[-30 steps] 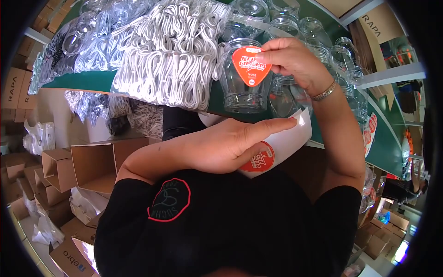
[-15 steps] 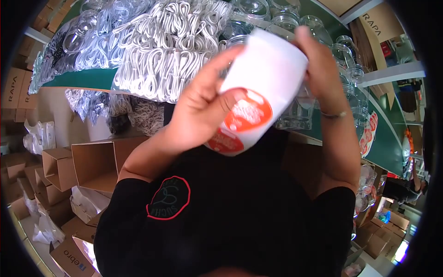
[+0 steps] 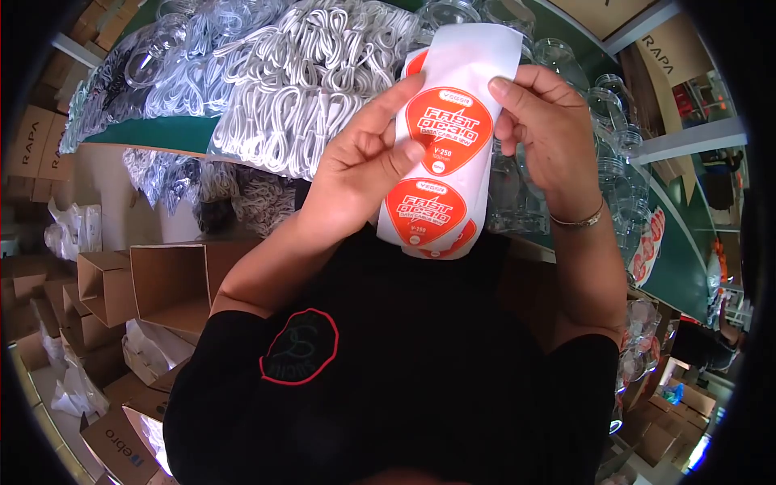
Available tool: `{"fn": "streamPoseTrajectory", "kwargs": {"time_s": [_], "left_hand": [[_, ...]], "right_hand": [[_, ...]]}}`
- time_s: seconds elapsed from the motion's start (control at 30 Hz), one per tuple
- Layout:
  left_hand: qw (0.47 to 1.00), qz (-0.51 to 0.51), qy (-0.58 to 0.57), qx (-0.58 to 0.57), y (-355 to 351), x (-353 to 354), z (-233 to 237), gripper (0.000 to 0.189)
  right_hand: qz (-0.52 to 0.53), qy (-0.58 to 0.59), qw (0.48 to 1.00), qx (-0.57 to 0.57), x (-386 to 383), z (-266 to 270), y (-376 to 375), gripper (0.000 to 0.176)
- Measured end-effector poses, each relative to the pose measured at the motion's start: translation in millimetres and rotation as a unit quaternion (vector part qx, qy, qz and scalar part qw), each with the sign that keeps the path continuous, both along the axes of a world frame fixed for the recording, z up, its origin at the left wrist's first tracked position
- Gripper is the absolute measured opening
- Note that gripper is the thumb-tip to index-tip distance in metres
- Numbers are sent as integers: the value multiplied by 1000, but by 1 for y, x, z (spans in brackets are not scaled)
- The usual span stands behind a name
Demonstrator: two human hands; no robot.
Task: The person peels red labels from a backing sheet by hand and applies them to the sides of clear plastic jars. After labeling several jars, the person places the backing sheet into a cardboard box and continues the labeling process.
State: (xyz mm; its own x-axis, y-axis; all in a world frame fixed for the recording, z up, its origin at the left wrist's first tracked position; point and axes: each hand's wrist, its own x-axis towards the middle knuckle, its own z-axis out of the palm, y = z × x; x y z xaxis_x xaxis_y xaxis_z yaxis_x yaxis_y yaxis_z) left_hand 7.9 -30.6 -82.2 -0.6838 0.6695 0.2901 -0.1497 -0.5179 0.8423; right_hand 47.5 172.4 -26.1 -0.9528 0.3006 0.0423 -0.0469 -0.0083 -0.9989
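The person holds a white sticker sheet (image 3: pixel 467 61) up in front of the chest with both hands, over the near edge of the green table (image 3: pixel 145 133). The left hand (image 3: pixel 352 182) is curled around the sheet's left edge, its thumb pressed on the front just beside the upper orange sticker (image 3: pixel 444 129) and its fingers tucked behind the paper. The right hand (image 3: pixel 546 137), with a thin bracelet (image 3: pixel 578 220) at the wrist, pinches the right edge, one fingertip lying on the front near the top corner of that sticker. A second orange sticker (image 3: pixel 424 214) sits lower on the sheet, and the rim of a third peeks out at the bottom. The sheet curves a little and hangs nearly upright. Behind it on the table lies a big heap of white plastic loops (image 3: pixel 299 81), and clear plastic jars (image 3: pixel 602 105) stand crowded to the right. Open cardboard boxes (image 3: pixel 166 279) sit on the floor to the left
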Motion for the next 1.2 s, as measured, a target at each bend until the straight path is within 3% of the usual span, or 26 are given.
{"fn": "streamPoseTrajectory", "kwargs": {"time_s": [0.1,0.23,0.3,0.33,0.4,0.6,0.73,0.9,0.93,1.07,1.1,1.2], "left_hand": [[999,-1,-41,12,2,1,3,70],[996,75,-9,48,4,-5,3,71],[996,79,7,34,-1,-11,7,71],[996,81,19,20,-4,-13,9,71],[996,82,42,-14,-10,-15,10,70],[970,127,206,-7,-13,-16,9,64],[910,163,378,-49,-24,-23,9,57],[863,209,456,-56,-23,-27,15,51],[862,209,458,-55,-23,-28,15,51],[868,202,452,-49,-19,-28,14,50],[868,201,452,-49,-17,-29,13,50],[955,172,240,-19,-10,-29,11,48]], "right_hand": [[-7,18,1000,3,-6,0,-3,16],[-75,125,983,113,-17,2,-9,19],[-95,191,901,377,-4,2,-15,23],[-38,301,815,494,-4,9,-19,28],[75,275,770,570,4,14,-36,28],[98,237,844,471,4,4,-46,21],[158,183,908,344,5,3,-46,21],[211,202,926,239,-8,0,-36,21],[210,203,926,240,-8,2,-36,21],[182,7,970,160,-5,15,-34,19],[181,7,970,159,-5,15,-35,19],[174,115,948,241,-7,15,-35,15]]}}
